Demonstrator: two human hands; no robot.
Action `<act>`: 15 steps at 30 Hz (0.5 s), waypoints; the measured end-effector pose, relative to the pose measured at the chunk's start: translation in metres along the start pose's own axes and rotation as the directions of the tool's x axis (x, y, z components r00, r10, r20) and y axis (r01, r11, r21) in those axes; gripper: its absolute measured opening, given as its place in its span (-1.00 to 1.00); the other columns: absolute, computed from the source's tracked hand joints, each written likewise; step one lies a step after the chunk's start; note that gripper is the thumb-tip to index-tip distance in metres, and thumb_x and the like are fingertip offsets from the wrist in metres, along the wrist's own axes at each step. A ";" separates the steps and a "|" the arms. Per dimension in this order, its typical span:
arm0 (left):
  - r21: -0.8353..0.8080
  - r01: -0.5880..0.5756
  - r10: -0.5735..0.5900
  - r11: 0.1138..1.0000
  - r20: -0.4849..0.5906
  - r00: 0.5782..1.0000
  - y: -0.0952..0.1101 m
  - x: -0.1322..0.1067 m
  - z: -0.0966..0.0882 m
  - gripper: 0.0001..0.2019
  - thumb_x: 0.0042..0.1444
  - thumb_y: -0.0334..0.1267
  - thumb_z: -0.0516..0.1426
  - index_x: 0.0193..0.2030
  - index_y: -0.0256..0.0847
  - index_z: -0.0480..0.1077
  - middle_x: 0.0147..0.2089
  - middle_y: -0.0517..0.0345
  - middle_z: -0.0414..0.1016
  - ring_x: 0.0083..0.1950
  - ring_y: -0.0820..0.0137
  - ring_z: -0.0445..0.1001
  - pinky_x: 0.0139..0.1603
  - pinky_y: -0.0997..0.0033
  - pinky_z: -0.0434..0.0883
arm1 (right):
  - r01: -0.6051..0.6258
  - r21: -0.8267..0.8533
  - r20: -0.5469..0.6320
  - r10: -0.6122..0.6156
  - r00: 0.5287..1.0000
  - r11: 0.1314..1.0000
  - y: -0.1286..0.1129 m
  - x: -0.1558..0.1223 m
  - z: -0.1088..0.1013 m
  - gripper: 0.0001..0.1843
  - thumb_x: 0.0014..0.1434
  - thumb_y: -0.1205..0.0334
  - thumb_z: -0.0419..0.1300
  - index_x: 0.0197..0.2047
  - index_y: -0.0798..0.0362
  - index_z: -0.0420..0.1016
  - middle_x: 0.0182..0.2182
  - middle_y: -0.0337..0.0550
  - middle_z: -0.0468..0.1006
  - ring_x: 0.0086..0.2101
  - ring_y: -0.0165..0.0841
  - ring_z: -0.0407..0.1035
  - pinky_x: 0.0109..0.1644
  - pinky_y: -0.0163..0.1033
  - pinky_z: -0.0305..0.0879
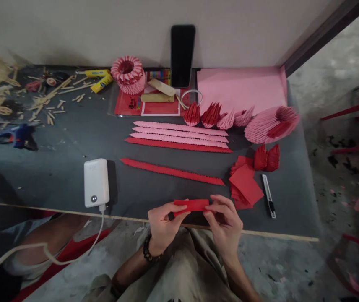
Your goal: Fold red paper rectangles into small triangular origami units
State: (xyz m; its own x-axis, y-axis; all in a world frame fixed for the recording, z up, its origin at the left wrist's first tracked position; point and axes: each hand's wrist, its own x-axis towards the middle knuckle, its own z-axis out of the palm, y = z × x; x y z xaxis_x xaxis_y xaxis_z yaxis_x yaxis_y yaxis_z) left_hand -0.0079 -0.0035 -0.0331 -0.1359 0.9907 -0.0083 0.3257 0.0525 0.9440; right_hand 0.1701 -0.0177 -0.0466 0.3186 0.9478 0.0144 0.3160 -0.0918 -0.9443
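Between my two hands, over the table's front edge, is a folded strip of red paper point(195, 205). My left hand point(166, 222) pinches its left end between thumb and fingers, a beaded bracelet on that wrist. At the right end, my right hand point(225, 220) grips the paper by thumb and fingertips. A stack of red paper pieces point(245, 184) lies just beyond my right hand. Ahead of both hands rests a long red folded-paper strip point(171, 171). Farther back are another red strip point(179, 145) and several pink strips point(181, 129), side by side.
A utility knife point(269, 196) lies right of the stack. Pink and red folded-paper pieces point(270, 125) stand behind it. A white power bank point(96, 183) with a cable sits left. A phone point(182, 55) leans on the wall. A blue glue gun point(17, 136) and wood scraps lie far left.
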 end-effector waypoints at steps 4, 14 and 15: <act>-0.137 0.028 -0.031 0.990 -0.019 0.999 0.007 -0.001 0.005 -0.92 -0.01 -0.30 0.44 -0.34 -0.18 0.70 -0.38 0.04 0.74 -0.40 0.26 0.70 -0.34 0.42 0.63 | -0.145 0.203 0.054 0.136 0.989 0.969 0.001 -0.004 0.005 -0.84 0.09 0.17 0.40 -0.22 -0.02 0.64 0.11 -0.02 0.56 0.01 -0.21 0.52 -0.18 -0.24 0.49; -0.201 0.091 -0.119 0.975 -0.132 0.984 0.012 -0.004 0.019 -0.98 0.00 -0.31 0.40 -0.39 -0.16 0.69 -0.44 0.09 0.72 -0.45 0.30 0.68 -0.35 0.45 0.61 | -0.331 0.419 0.014 0.358 0.934 0.846 0.000 -0.009 0.012 -0.86 0.07 0.22 0.44 -0.31 0.00 0.58 -0.48 -0.33 0.60 -0.47 -0.45 0.51 -0.37 -0.39 0.46; -0.176 0.105 -0.130 0.979 -0.135 0.982 0.011 -0.003 0.020 -0.97 0.01 -0.30 0.39 -0.39 -0.17 0.69 -0.46 0.10 0.71 -0.47 0.31 0.67 -0.37 0.44 0.61 | -0.314 0.419 -0.025 0.356 0.934 0.852 -0.001 -0.009 0.014 -0.85 0.06 0.23 0.45 -0.30 0.00 0.58 -0.47 -0.33 0.61 -0.47 -0.45 0.52 -0.37 -0.39 0.47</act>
State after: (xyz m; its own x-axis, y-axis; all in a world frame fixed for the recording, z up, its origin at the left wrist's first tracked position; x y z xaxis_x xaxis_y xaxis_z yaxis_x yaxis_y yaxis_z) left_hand 0.0150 -0.0036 -0.0290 -0.3020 0.9494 -0.0865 0.1396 0.1338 0.9811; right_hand 0.1547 -0.0215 -0.0499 0.4329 0.8448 -0.3146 -0.2054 -0.2474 -0.9469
